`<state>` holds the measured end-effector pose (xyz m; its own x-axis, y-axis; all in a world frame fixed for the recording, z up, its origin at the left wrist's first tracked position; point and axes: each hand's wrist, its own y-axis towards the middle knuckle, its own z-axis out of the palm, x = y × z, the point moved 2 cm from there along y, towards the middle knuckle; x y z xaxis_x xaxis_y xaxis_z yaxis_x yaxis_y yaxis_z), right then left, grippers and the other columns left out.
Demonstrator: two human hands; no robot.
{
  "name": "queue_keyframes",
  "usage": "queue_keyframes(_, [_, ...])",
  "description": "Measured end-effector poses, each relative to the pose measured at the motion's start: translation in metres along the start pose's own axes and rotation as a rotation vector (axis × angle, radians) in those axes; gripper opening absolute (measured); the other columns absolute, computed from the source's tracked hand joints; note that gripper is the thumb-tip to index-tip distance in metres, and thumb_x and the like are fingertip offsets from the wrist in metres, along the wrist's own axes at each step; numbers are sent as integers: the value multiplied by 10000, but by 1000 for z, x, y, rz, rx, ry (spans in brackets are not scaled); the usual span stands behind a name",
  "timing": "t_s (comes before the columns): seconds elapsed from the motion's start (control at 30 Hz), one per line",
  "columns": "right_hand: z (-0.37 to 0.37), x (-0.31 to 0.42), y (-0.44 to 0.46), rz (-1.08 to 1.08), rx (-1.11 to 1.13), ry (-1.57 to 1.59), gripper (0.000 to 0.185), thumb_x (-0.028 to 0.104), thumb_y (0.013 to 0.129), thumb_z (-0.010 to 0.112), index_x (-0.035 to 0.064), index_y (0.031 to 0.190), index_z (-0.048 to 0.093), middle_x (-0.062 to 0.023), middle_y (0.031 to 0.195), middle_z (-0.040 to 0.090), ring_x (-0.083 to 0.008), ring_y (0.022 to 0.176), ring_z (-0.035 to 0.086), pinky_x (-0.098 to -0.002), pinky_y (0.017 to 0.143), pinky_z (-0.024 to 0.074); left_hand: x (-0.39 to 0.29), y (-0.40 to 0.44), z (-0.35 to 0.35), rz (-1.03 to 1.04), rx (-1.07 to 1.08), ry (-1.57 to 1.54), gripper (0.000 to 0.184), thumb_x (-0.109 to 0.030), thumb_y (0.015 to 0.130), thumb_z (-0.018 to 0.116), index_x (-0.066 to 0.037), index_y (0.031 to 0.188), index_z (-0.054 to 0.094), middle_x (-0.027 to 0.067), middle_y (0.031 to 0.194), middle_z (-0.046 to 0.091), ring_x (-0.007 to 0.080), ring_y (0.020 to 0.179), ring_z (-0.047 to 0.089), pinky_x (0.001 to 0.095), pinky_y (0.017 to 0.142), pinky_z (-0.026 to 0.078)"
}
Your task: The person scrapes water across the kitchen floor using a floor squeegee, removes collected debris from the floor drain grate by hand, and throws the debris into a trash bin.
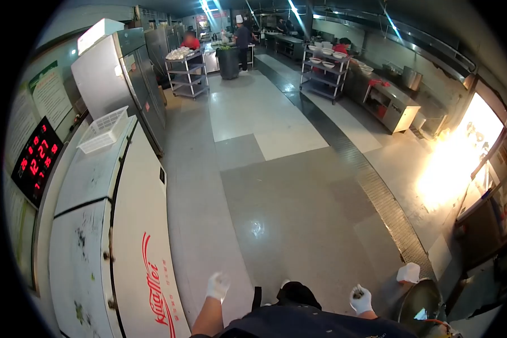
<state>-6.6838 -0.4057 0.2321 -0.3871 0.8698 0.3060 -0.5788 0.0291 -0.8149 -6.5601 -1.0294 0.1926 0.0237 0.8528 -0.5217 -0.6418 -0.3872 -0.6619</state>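
Observation:
My left hand (218, 286), in a white glove, hangs low in front of me, beside the white chest freezer (143, 242) with red lettering. It is apart from the freezer, and its fingers are too blurred to read. On the other side, my right hand (361, 299) is also gloved in white, with the fingers curled in. A small dark patch shows in that palm; I cannot make out whether it is an object or dirt. Nearest to this hand are a white container (408, 274) and a large round dark vessel (421, 304) at the lower right.
A white plastic basket (104, 130) sits on the freezer. Farther along stand a steel refrigerator (121, 79), a loaded cart (187, 73), a dark bin (228, 62) and a cart with bowls (324, 70). A metal floor grate (372, 186) runs lengthwise. People work at the back.

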Motion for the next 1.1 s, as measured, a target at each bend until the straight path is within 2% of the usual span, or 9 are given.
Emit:
queue_keyframes(0.1, [-49,-3,100,35,775,22,268,259,967,531,41,833,610,-80,776,638,-211,756,622,-325,664,517,-102,93,162,5,90,40,272,-261,863,628,-74,1059,613,124,1064,619,253,926,606,402,802,501])
queue_keyframes(0.27, [66,-9,214,172,190,-894,441,386,963,498,-9,809,622,-154,776,662,-296,719,631,-402,675,513,-171,259,239,20,52,-11,216,-246,857,632,-107,1014,577,93,927,614,238,862,600,390,750,505])
queue_keyframes(0.37, [238,-53,338,115,773,-35,266,220,931,559,23,754,576,-112,680,605,-261,649,608,-349,607,518,-186,353,179,-123,176,-178,157,-254,842,603,-114,883,545,79,782,584,234,660,575,386,549,484])
queue_keyframes(0.5, [598,-85,394,87,58,-60,120,91,882,587,53,768,576,-55,698,590,-181,641,595,-304,609,537,-209,391,107,-173,-435,-130,260,-351,876,499,-108,787,503,94,735,522,279,655,538,421,551,467])
queue_keyframes(0.57, [749,-96,456,125,126,-32,36,52,861,607,52,826,612,-49,727,602,-180,654,601,-288,647,550,-228,394,121,-158,-542,-166,203,-225,943,558,-74,1077,575,38,720,532,143,559,507,262,498,450])
queue_keyframes(0.8, [1070,-143,566,65,233,-21,43,18,822,654,55,814,633,-60,710,615,-168,647,612,-279,669,573,-344,621,222,-224,-602,-224,254,-361,907,534,-115,847,510,55,688,498,219,559,500,359,495,433])
queue_keyframes(0.93, [1122,-137,592,-22,-27,-91,104,41,849,630,44,754,588,-49,648,563,-178,596,566,-278,631,550,-453,858,363,14,-149,379,316,-408,915,499,-129,768,520,56,679,516,253,590,520,406,518,438])
queue_keyframes(1.03, [1131,-123,634,108,82,23,302,51,857,565,114,616,397,-17,560,380,-136,509,391,-265,530,450,-584,959,606,-113,-147,179,357,-301,920,558,-36,1159,552,185,1064,634,313,929,637,437,842,524])
queue_keyframes(1.1, [1124,-123,651,87,223,-60,235,157,924,588,11,742,613,-79,695,622,-201,643,557,-374,654,519,-640,1048,709,-86,-5,225,360,-275,912,574,-35,1178,542,189,1098,630,319,984,628,450,890,510])
